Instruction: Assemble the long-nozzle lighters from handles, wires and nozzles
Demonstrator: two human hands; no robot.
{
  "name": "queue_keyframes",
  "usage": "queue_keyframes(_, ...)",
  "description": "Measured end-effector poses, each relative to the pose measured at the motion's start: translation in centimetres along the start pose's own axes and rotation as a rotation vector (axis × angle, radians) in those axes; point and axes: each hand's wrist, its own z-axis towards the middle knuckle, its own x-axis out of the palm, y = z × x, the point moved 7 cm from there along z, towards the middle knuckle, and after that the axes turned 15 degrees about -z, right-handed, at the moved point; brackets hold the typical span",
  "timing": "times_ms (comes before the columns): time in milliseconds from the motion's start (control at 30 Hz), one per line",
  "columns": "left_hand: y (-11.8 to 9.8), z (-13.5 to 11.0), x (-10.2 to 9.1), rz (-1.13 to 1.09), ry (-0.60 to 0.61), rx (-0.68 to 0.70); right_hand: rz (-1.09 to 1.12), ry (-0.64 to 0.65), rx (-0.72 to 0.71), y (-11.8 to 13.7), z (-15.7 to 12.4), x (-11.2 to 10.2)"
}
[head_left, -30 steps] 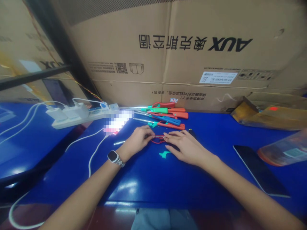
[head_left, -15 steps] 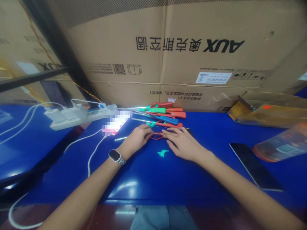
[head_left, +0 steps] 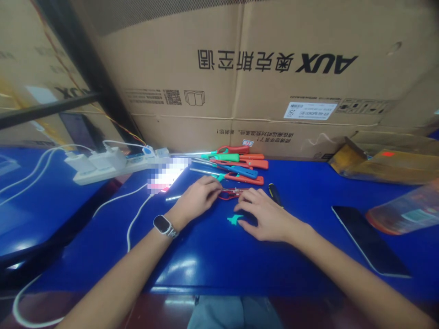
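A red long-nosed lighter point(head_left: 227, 196) lies with its handle opened up and inner parts showing; its metal tube sticks out to the left beyond my wrist. My left hand point(head_left: 199, 197) is closed on the lighter near its tube end, the fingertips pressed together. Just below it on the blue table lies a small green trigger piece point(head_left: 233, 220). My right hand point(head_left: 269, 214) hovers at the right of this piece, thumb and fingers apart, fingertips beside the lighter's handle. Its thumb tip is close to the green piece; whether they touch I cannot tell.
Several lighters point(head_left: 243, 170) in red, orange, green and blue lie behind my hands. A black-and-yellow screwdriver point(head_left: 275, 195) is behind my right hand. Phones point(head_left: 368, 242), a plastic jar point(head_left: 406, 210), a power strip point(head_left: 113, 170) with cables and cardboard point(head_left: 260, 98) surround the blue table point(head_left: 219, 260).
My right hand has come off the red lighter and moved down and toward me, fingers spreading near the green trigger piece. My left hand stays on the lighter. The view shifted slightly.
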Motion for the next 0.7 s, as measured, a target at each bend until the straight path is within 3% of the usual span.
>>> queue_keyframes(233, -1.9, -0.6, -0.7, -0.157, 0.024, 0.075, 0.113, -0.005, -0.009, -0.4, 0.8, 0.7)
queue_keyframes(367, -2.7, -0.8, -0.3, -0.265, 0.106, 0.075, 0.365, -0.039, 0.090, -1.8, 1.2, 0.7)
queue_keyframes(500, -3.1, -0.7, -0.6, -0.303, 0.113, 0.070, 0.671, 0.004, 0.207, -3.1, 1.9, 1.3)
queue_keyframes(600, -2.3, -0.7, -1.6, -0.172, 0.071, 0.022, 0.765, 0.019, 0.233, -3.8, 2.6, 1.7)
queue_keyframes(700, -0.2, -1.0, -2.6, 0.075, 0.045, -0.105, 0.701, -0.063, 0.205, -4.4, 2.9, 1.6)
